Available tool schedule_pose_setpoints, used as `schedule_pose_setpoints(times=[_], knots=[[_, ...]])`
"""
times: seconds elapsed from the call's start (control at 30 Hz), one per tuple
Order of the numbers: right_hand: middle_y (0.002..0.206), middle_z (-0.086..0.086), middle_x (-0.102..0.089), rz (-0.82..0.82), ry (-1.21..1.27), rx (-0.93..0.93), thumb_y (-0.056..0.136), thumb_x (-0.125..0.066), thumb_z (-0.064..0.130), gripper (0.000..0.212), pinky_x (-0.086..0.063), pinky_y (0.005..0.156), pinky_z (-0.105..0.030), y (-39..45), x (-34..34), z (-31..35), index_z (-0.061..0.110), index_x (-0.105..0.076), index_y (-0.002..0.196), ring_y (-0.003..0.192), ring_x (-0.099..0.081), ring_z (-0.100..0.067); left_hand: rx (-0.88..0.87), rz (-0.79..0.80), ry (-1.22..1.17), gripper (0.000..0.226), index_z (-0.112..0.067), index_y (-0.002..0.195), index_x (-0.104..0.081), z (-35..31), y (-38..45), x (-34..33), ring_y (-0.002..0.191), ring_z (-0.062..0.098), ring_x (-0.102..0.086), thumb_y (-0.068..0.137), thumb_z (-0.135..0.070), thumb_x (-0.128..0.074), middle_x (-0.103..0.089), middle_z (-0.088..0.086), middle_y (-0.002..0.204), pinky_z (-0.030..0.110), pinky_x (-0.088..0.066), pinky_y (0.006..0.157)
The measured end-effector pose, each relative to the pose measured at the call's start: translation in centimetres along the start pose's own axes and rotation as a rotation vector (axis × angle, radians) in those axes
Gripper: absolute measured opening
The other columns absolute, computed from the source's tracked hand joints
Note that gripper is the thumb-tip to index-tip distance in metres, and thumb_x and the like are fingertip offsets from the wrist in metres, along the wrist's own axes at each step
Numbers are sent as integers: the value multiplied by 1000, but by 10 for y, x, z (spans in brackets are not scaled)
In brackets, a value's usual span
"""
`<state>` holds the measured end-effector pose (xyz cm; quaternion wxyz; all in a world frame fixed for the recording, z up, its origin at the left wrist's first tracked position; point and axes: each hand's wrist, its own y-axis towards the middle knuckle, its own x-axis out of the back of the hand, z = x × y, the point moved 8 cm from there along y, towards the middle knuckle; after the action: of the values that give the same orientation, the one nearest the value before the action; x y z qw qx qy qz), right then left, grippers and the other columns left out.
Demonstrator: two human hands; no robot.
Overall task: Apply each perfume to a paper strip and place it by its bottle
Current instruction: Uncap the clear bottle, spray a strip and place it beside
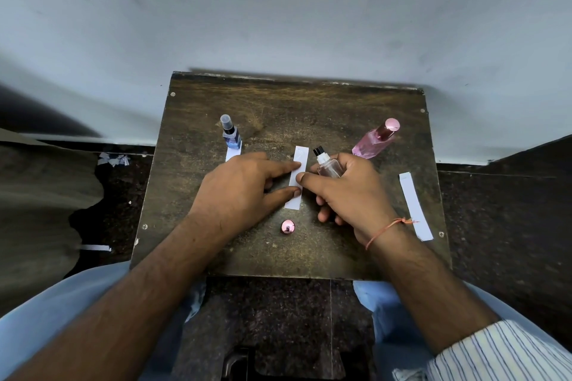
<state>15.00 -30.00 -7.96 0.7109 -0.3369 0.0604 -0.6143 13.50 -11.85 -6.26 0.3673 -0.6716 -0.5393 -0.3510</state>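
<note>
A white paper strip lies in the middle of the small dark wooden table. My left hand rests on the table with forefinger and thumb touching the strip's left edge. My right hand grips a small clear uncapped spray bottle, its thumb tip on the strip's right edge. A blue spray bottle stands at the back left with another strip by its base. A pink bottle stands at the back right. A third strip lies near the right edge.
A pink round cap sits on the table near the front. A white wall rises just behind the table. Torn paper scraps and one more strip lie on the dark floor to the left. My knees flank the table's front edge.
</note>
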Motion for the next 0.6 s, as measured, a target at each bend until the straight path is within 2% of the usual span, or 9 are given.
schedule_pose_setpoints(times=[0.17, 0.37, 0.6], knots=[[50, 5, -64, -2, 4, 12, 88, -86, 31, 25, -33, 36, -20, -1, 1, 1, 17, -69, 98, 37, -61, -15, 5, -14, 11, 50, -57, 137, -63, -3, -1, 1, 80, 5, -53, 89, -72, -62, -49, -18, 79, 26, -36, 59], [51, 4, -63, -4, 29, 32, 88, -87, 32, 25, -32, 36, -20, -4, 2, 3, 17, -69, 97, 37, -61, -16, 30, -56, -10, 60, -57, 132, -67, 0, -4, 1, 82, 9, -64, 81, -83, -49, -59, -13, 82, 29, -49, 62], [49, 7, -61, 28, 41, 56, 87, -87, 34, 27, -33, 36, -20, -10, 6, 5, 17, -71, 100, 36, -56, -13, 7, -85, -19, 54, -52, 131, -71, -6, -3, 5, 80, 9, -64, 85, -76, -52, -62, -13, 82, 27, -42, 58]])
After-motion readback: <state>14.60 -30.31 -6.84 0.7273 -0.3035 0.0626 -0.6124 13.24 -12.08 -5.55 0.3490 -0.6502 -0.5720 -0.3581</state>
